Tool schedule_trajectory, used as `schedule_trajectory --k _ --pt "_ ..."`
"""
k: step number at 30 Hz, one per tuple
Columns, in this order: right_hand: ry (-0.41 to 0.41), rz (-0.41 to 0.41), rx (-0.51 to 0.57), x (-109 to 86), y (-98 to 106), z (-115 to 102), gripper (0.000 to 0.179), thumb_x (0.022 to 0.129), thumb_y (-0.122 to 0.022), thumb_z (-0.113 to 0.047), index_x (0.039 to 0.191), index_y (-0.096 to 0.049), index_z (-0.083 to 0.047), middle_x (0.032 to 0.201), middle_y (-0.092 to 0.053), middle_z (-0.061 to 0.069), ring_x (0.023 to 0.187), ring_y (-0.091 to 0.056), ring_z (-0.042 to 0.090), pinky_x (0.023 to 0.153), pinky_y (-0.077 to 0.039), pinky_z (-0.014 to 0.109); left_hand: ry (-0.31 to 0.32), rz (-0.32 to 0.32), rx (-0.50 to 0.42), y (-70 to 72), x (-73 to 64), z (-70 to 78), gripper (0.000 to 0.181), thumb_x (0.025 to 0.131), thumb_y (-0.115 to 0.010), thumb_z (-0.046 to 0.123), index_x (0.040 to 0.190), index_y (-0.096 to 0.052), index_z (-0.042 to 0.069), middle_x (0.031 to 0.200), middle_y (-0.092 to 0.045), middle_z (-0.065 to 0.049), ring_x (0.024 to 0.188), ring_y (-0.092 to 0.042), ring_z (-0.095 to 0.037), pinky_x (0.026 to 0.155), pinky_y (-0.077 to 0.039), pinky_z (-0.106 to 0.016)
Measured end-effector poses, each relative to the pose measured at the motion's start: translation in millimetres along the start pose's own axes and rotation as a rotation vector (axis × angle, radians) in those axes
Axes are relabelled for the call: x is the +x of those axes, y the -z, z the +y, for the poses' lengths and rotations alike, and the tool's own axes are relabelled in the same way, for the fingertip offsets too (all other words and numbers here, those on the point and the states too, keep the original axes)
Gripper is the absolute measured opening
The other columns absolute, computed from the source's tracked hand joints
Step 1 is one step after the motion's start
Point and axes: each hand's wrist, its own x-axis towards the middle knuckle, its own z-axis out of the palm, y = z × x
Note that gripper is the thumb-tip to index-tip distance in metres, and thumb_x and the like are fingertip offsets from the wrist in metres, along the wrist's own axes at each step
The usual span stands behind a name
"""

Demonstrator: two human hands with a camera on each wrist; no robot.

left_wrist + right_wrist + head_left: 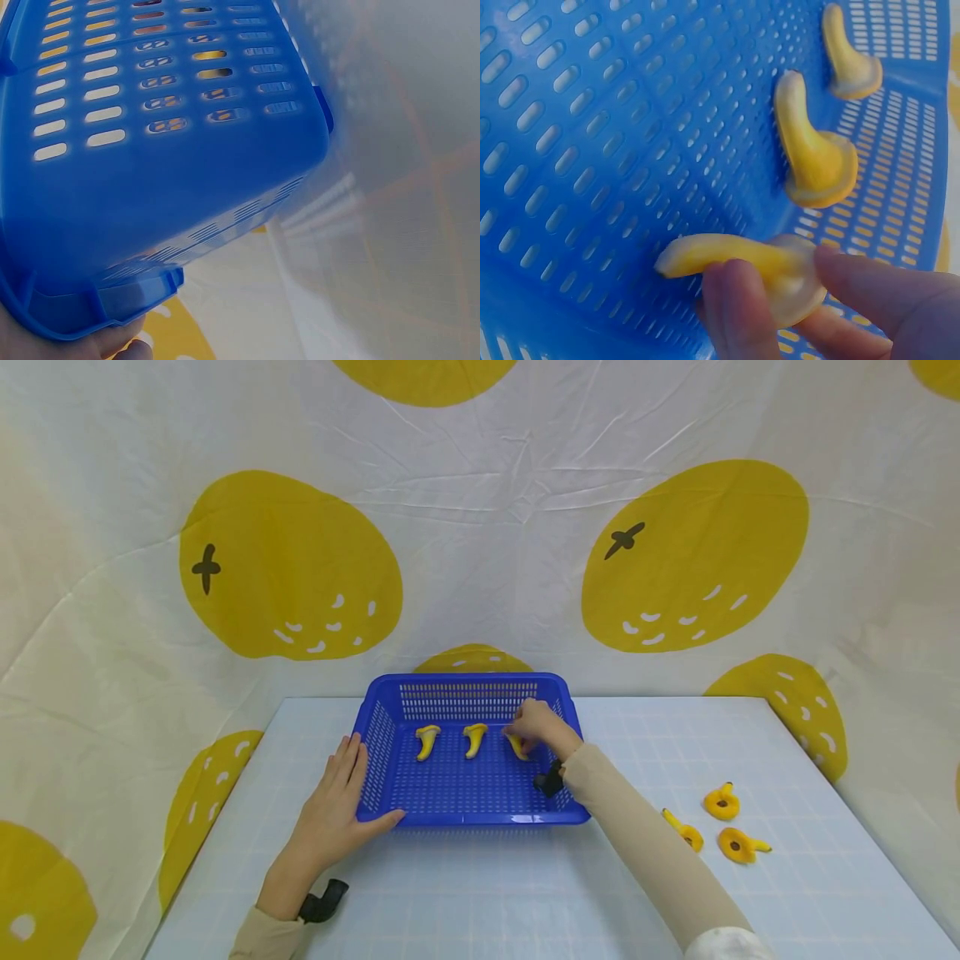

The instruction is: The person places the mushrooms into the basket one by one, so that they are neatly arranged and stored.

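Near right on the pale table (465, 902), three yellow toys (738, 846) sit in a loose cluster. Here's the left hand (333, 810), fingers straight and close together along the blue basket's (465, 819) left side, thumb spread out to its near rim. Inside the basket, the right hand (542, 727) pinches another toy (694, 253) between thumb and fingers! It's in a row with two more toys (427, 742), narrow ends nearer. Behind hangs a fruit-print cloth (480, 560).

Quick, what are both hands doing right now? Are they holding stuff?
Left hand: open, straight fingers touching the blue basket.
Right hand: closed, pinching a curved yellow piece.
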Motion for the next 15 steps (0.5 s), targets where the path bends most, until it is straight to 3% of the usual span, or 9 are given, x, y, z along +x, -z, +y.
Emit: schedule_trajectory --k 7,15 --pt "-0.008 -0.020 0.062 1.5 0.4 0.1 0.018 0.092 -0.071 -0.013 0.083 -0.071 0.003 0.077 -0.064 0.014 0.064 -0.072 0.027 0.060 -0.061 0.034 0.011 -0.007 0.002 -1.0 0.0 -0.8 0.115 0.082 -0.066 0.066 0.154 -0.017 -0.008 0.164 -0.006 -0.022 0.151 -0.002 -0.036 0.122 -0.010 -0.048" --pt "-0.025 -0.030 0.040 2.1 -0.4 0.6 0.013 0.090 -0.071 -0.009 0.084 -0.068 0.003 0.079 -0.064 0.014 0.066 -0.072 0.030 0.061 -0.061 0.035 0.015 -0.008 0.006 -2.8 0.3 -2.9 0.114 0.083 -0.064 0.067 0.155 -0.015 -0.007 0.164 -0.005 -0.021 0.152 0.003 -0.031 0.121 -0.012 -0.051"
